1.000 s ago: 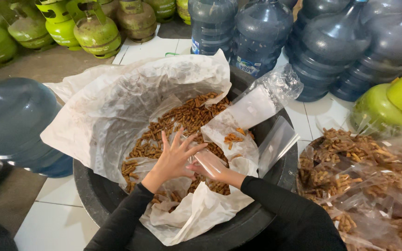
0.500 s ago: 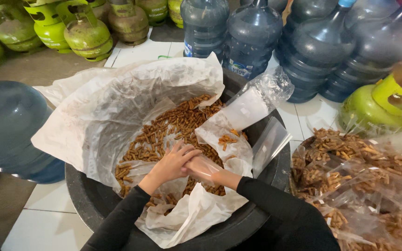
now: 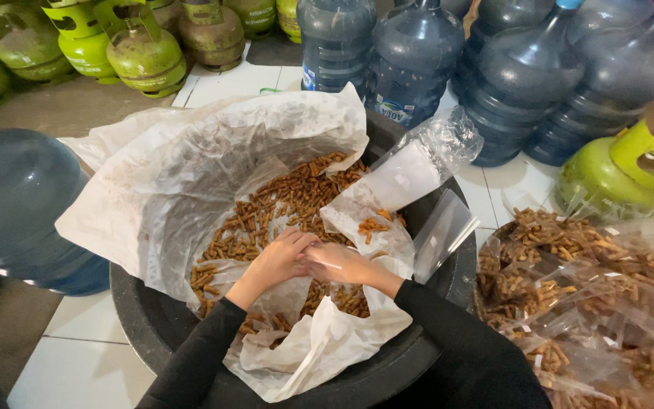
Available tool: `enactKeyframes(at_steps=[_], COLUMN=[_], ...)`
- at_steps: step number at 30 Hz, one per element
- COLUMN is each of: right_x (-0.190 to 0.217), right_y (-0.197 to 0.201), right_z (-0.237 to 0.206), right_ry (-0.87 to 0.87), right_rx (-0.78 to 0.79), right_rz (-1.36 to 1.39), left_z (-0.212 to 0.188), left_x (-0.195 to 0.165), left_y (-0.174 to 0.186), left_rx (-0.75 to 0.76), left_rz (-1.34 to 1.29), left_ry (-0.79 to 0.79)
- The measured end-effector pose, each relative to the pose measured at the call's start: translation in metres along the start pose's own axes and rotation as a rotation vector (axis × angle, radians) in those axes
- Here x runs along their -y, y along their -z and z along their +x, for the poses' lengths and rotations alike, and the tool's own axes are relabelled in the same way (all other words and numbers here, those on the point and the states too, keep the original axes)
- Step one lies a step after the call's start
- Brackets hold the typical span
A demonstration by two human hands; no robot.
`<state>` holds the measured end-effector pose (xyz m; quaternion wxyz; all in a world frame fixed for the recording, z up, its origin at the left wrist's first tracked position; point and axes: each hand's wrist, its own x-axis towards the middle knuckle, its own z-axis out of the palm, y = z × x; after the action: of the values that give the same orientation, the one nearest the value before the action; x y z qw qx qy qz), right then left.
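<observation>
A black tub (image 3: pixel 138 318) lined with white plastic sheet (image 3: pixel 191 167) holds a heap of brown snack sticks (image 3: pixel 281 204). Both my hands meet low in the tub over the sticks. My left hand (image 3: pixel 278 257) has its fingers curled around a handful of sticks and presses against my right hand. My right hand (image 3: pixel 346 265) grips a small clear bag (image 3: pixel 328 262), mostly hidden between the two hands. Both arms wear black sleeves.
Two empty clear bags (image 3: pixel 418 163) lie on the tub's far rim. Filled bags of sticks (image 3: pixel 592 303) pile up at the right. Blue water jugs (image 3: pixel 410 53) stand behind, another jug (image 3: pixel 17 204) at the left. Green gas cylinders (image 3: pixel 141 53) line the back, one (image 3: pixel 630 167) at the right.
My left hand, spread open over the sticks a second ago, has curled shut and moved against my right hand. The view has shifted slightly to the right.
</observation>
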<state>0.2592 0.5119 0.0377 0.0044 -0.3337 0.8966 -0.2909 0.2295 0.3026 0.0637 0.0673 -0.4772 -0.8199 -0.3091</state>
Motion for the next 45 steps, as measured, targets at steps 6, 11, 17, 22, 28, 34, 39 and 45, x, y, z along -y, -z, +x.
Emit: enactKeyframes(at_steps=[6,11,17,22,28,34,39,45], right_x=[0.008,-0.009,-0.047,-0.035,-0.019,-0.010,-0.005,-0.004], right_y=[0.028,0.025,-0.039,-0.097,-0.127,-0.155,-0.167,-0.158], right_z=[0.005,0.012,0.018,-0.022,-0.037,-0.039,-0.036,-0.038], right_ry=[-0.056,-0.136,-0.293,-0.358,-0.335,-0.376,-0.392,-0.250], right_rx=[-0.327,-0.852,-0.295,0.559,0.556,0.530,0.519,0.530], right_rz=[0.291,0.376,0.061,-0.016,0.523,0.724,0.763,0.621], left_z=[-0.005,-0.015,-0.024,-0.030,-0.036,-0.047,-0.050,-0.051], left_x=[0.014,0.026,0.036,0.036,0.040,0.043,0.043,0.046], left_y=[0.022,0.040,0.043,0.043,0.045,0.056,0.061,0.060], left_rx=[-0.152,-0.319,-0.389,-0.361,-0.369,-0.387,-0.354,-0.394], left_rz=[0.065,0.102,0.044,-0.033,-0.075,-0.077,-0.061,-0.001], left_ry=[0.145,0.292,0.396,0.411,0.331,0.293,0.334,0.313])
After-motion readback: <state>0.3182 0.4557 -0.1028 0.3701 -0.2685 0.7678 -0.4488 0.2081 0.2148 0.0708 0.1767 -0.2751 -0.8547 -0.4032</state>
